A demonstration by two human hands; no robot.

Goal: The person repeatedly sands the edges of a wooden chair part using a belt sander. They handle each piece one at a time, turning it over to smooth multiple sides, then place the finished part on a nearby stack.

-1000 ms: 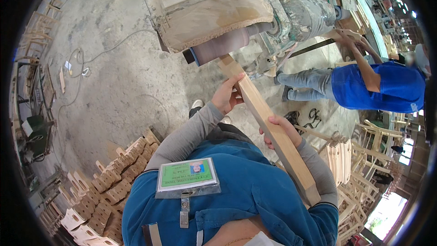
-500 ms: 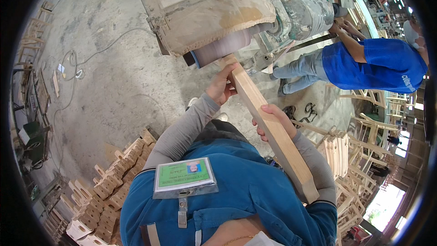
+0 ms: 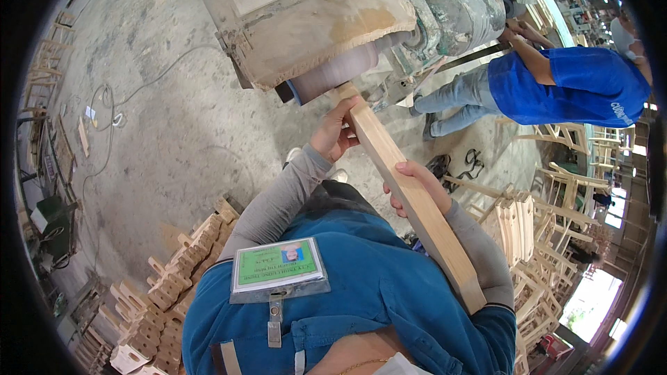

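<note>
A long, pale wooden bar (image 3: 399, 173) slants from the sanding machine down toward my right elbow. My left hand (image 3: 336, 132) grips it near its far end, thumb on the top face. Farther down the bar, my right hand (image 3: 420, 184) wraps around it with the thumb on top and fingers below. The far tip of the bar meets, or nearly meets, the underside of the sanding drum (image 3: 340, 69); exact contact is hard to make out. A worn, dusty cover (image 3: 319, 28) sits over the drum.
Stacked shaped wooden parts (image 3: 163, 292) stand at my lower left, and more wooden pieces (image 3: 514, 229) at my right. A motor (image 3: 465, 17) adjoins the machine. Another person in a blue shirt (image 3: 563, 87) works at the right. A cable (image 3: 167, 66) lies on the concrete floor.
The view has shifted slightly, so the machine and the co-worker appear a little higher and farther left. Both hands keep their hold on the bar, which stays at the drum.
</note>
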